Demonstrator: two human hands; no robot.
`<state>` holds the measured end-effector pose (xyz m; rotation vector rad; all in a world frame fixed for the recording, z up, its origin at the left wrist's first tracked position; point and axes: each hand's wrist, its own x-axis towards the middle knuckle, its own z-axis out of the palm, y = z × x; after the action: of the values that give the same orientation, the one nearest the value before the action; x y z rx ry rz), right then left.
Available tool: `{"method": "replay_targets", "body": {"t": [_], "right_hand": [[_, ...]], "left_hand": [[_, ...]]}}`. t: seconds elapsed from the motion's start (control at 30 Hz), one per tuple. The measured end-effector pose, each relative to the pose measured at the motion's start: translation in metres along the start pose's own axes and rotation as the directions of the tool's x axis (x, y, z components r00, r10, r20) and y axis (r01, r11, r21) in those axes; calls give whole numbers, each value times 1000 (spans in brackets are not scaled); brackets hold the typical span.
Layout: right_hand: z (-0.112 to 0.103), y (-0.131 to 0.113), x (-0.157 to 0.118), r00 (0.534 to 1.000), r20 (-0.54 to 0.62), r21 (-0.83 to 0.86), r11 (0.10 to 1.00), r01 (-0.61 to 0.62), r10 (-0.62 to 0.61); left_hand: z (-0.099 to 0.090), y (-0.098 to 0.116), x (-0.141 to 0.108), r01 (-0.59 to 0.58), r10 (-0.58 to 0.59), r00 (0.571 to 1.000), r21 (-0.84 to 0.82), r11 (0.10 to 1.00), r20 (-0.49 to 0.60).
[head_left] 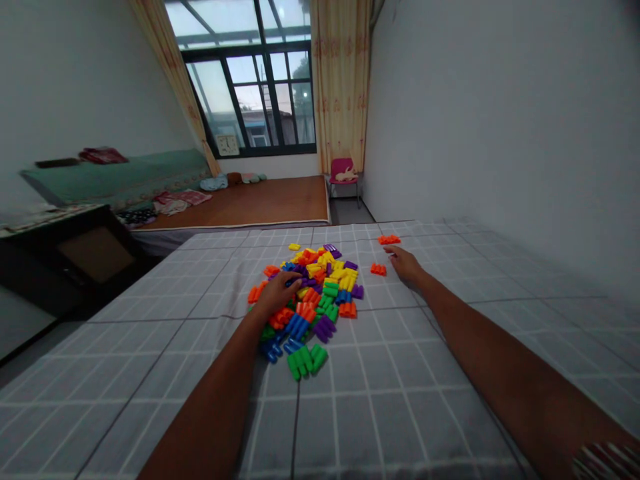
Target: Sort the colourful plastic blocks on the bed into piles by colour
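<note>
Hands: 2, bare. Building pieces: 1 heaped pile (306,310) mid-cloth, total not countable through the overlap; 5 colours (orange, yellow, green, blue, purple). Pieces glossy, plastic-looking; rounded tubes joined side by side, ends blunt.

Outliers: 2 orange groups to the right of the pile, a far orange group (389,240) and a nearer orange group (379,269), well apart from the heap. 1 yellow piece (295,247) just beyond the far edge. At the near edge, 2 green pieces, a ribbed green piece (300,363) and a smaller green piece (319,358) just beside it.

Left hand (280,291): over the left part of the pile, palm down, fingers bent across the pieces. Cannot tell how far its grip is open or whether it has hold of anything. Right hand (406,265): grip loosely open, fingers extended, nothing visible in it; fingertips near the far orange group.

Underneath: 1 grey checked cloth (360,427), matte, pale grid with darker lines, faint creases.

Beyond: 1 dark-framed window (270,100); 2 patterned yellow curtains (343,87); 1 squarish clock (228,145); 1 pink chair (341,165), metal-looking legs; 1 smooth brown platform (260,203).
</note>
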<state>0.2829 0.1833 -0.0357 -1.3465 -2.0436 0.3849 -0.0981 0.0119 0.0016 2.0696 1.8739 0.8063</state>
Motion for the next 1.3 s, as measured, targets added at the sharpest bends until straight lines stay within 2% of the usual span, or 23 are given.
{"method": "replay_targets", "body": {"t": [0.07, 0.13, 0.2, 0.27, 0.33, 0.47, 0.6, 0.73, 0.87, 0.93, 1.03, 1.13, 1.2, 1.3], "right_hand": [[0, -2, 1, 1000, -2, -9, 1000, -4, 4], [-1, -5, 1, 994, 109, 2, 1000, 29, -29], [-4, -10, -1, 964, 238, 15, 993, 115, -116], [-7, -14, -3, 931, 307, 11, 979, 203, -196], [-11, -18, -5, 918, 322, -11, 968, 250, -233], [-16, -21, -9, 923, 319, -36, 970, 242, -218], [-19, -10, -5, 955, 261, -67, 984, 165, -142], [-33, 18, 17, 991, 129, -79, 996, -30, 40], [-47, 48, 45, 970, -55, -230, 943, -242, 235], [-46, 55, 53, 964, -59, -276, 923, -267, 261], [-32, 51, 56, 990, 49, -272, 955, -117, 135], [-12, 39, 51, 989, 145, -288, 956, 56, -14], [-3, 34, 47, 987, 147, -315, 944, 102, -57], [1, 35, 42, 993, 97, -323, 941, 97, -68]], "left_hand": [[-1, 1, 0, 6, -6, 1000, -1, 1000, 1], [-1, 1, -1, 17, -17, 1000, -7, 1000, -2], [-1, 1, -1, 27, -27, 1000, -14, 1000, -1], [-1, 2, -1, 28, -28, 1000, -18, 999, 2], [-1, 2, -2, 29, -29, 1000, -16, 999, 3], [-1, 1, -2, 29, -29, 1000, -27, 999, -2], [-1, 1, -2, 21, -21, 1000, -17, 1000, 2], [-1, 2, -2, 21, -21, 1000, -4, 1000, 8], [0, 1, -2, 11, -11, 1000, -7, 1000, 9], [1, 0, -1, 20, -20, 1000, -12, 1000, 6], [3, -2, -1, 30, -30, 1000, -26, 999, -5], [4, -4, -1, 23, -24, 1000, -34, 999, -17], [4, -4, -1, 14, -15, 1000, -33, 999, -25], [3, -3, -2, 9, -11, 999, -33, 999, -31]]}}
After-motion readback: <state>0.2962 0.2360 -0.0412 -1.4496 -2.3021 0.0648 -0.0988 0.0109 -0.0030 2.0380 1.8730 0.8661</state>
